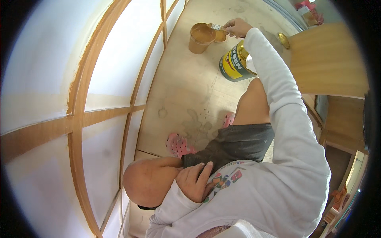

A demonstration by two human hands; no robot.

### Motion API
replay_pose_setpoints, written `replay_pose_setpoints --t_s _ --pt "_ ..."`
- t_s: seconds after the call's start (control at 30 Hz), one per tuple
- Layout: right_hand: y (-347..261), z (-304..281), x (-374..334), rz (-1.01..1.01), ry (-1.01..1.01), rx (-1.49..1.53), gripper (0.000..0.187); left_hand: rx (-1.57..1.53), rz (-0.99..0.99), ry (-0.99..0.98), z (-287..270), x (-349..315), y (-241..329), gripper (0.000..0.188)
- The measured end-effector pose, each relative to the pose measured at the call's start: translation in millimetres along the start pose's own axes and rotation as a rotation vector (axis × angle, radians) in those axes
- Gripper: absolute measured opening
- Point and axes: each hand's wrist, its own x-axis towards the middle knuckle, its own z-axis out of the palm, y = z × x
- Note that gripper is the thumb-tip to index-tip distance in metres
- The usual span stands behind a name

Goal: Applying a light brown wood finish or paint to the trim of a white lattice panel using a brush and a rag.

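A brush point(217, 27), wide and flat, is near 12 o'clock, its bristle end at the right rim of a brown tub point(198, 43) with brown contents. Whether brush and rim touch, I cannot tell. The right hand point(237, 28) comes in from the 1 o'clock side, fingers and thumb pinching the brush's handle. Just beside the tub, at its 4 o'clock, is a small round brown dish point(220, 36), partly hidden by the tub.

At 1 o'clock from the centre, below the right hand, stands a dark green and yellow can point(231, 65), partly covered by the white sleeve point(270, 67). Farther out, between 1 and 2, is a round gold lid point(283, 40).

The left hand point(193, 181) rests at 6 o'clock on the lap, fingers loosely bent, two slightly parted; its palm is hidden, so I cannot tell whether it grips anything. Dark shorts point(242, 142) cover the bent legs. A pink clog point(177, 144) is near 7 o'clock on the stained beige floor point(174, 91). White panels point(119, 51) in wooden frames fill the 9 o'clock side.
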Motion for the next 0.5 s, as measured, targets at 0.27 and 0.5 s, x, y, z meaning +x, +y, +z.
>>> replay_pose_setpoints --t_s 0.27,0.5 --pt "6 -24 -40 -0.192 0.029 0.864 0.026 -0.028 0.115 0.016 8 -4 -8 0.065" --pt "-139 -35 -127 -0.574 0.289 1.101 0.026 -0.02 0.119 0.028 9 -10 -13 0.068"
